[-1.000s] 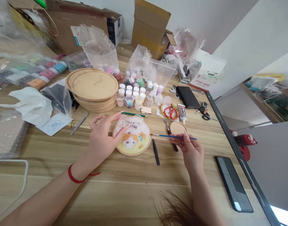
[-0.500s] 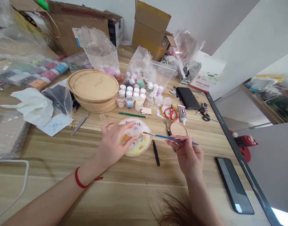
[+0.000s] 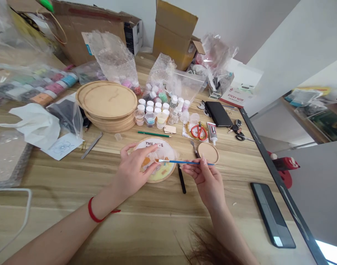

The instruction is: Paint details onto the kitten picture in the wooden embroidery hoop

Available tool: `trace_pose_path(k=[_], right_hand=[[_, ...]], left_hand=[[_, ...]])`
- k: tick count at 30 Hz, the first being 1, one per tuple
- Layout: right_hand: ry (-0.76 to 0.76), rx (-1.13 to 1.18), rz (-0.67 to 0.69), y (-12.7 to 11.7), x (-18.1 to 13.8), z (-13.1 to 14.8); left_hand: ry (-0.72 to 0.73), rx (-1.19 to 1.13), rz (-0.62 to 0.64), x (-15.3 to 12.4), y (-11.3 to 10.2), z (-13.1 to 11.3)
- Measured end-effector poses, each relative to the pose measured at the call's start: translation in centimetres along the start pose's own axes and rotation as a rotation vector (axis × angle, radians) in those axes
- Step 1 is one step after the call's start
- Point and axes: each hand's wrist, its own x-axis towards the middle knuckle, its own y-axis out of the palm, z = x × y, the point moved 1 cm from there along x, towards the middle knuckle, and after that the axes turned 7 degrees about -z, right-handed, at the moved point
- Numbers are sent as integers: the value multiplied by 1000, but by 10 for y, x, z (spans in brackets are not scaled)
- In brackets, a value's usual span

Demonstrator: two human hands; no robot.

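My left hand (image 3: 132,170) pinches a small clear plastic cup (image 3: 158,156) just above a round wooden-framed picture (image 3: 160,173) that shows an orange and white cat on yellow. My right hand (image 3: 205,178) grips a thin blue-handled paintbrush (image 3: 185,162), held level, with its tip at the mouth of the cup. Both hands hover over the wooden table (image 3: 146,224). A black tool (image 3: 181,178) lies between the hands, right of the picture.
Behind the picture stand several small paint pots (image 3: 157,108), a stack of round wooden plates (image 3: 109,105), a green pencil (image 3: 154,134), red scissors (image 3: 198,131), a glue tube (image 3: 212,133) and a small wooden disc (image 3: 208,152). A phone (image 3: 272,215) lies right. Cardboard boxes (image 3: 174,33) and plastic bags line the back.
My left hand brought the clear cup down and right over the picture. My right hand moved the brush left until its tip reached the cup.
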Motion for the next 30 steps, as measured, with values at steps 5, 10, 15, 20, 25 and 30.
trace_pose_path(k=[5, 10, 15, 20, 25, 30], right_hand=[[-42, 48, -65, -24, 13, 12], [-69, -14, -105, -42, 23, 12], [-39, -61, -114, -42, 28, 4], [-43, -115, -120, -42, 27, 2], [-37, -127, -157, -42, 27, 3], [-39, -118, -172, -40, 26, 4]], left_hand=[[-69, 82, -118, 5, -4, 15], [-166, 122, -128, 10, -9, 23], [-147, 101, -131, 11, -10, 23], [-170, 110, -102, 11, -9, 24], [-151, 110, -119, 10, -8, 24], [-184, 101, -110, 10, -8, 24]])
